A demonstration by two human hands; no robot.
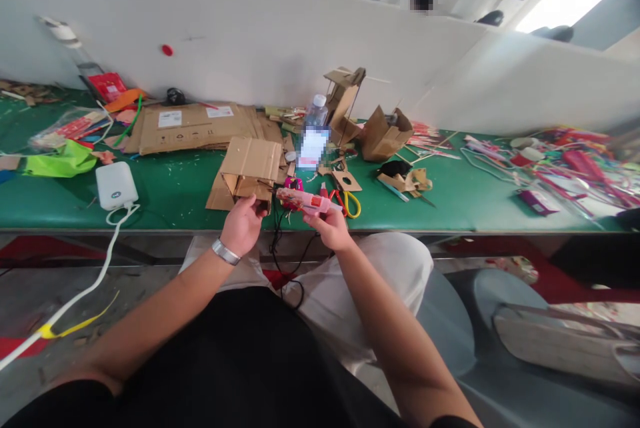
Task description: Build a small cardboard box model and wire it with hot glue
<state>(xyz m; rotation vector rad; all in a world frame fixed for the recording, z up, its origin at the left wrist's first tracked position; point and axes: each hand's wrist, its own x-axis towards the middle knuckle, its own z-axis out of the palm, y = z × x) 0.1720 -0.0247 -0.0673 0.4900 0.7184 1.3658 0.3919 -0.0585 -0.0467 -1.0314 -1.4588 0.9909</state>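
My left hand (243, 225) grips the lower front edge of a small open cardboard box (251, 160) that stands on the green table near its front edge. In my right hand (331, 227) is a pink hot glue gun (311, 202), its nozzle pointing left toward the box's right side. Whether the nozzle touches the cardboard I cannot tell. Just behind the glue gun lie scissors with yellow and red handles (353, 205) and a cardboard piece with a round hole (347, 181). A black cord (275, 241) hangs over the table edge between my knees.
Flattened cardboard (195, 131) lies behind on the left, near a white power adapter (116, 186) with its cable. A lit phone (313, 147) leans against a bottle (319, 108). Cardboard constructions (385, 135) stand behind right. Colourful craft scraps (575, 161) cover the far right.
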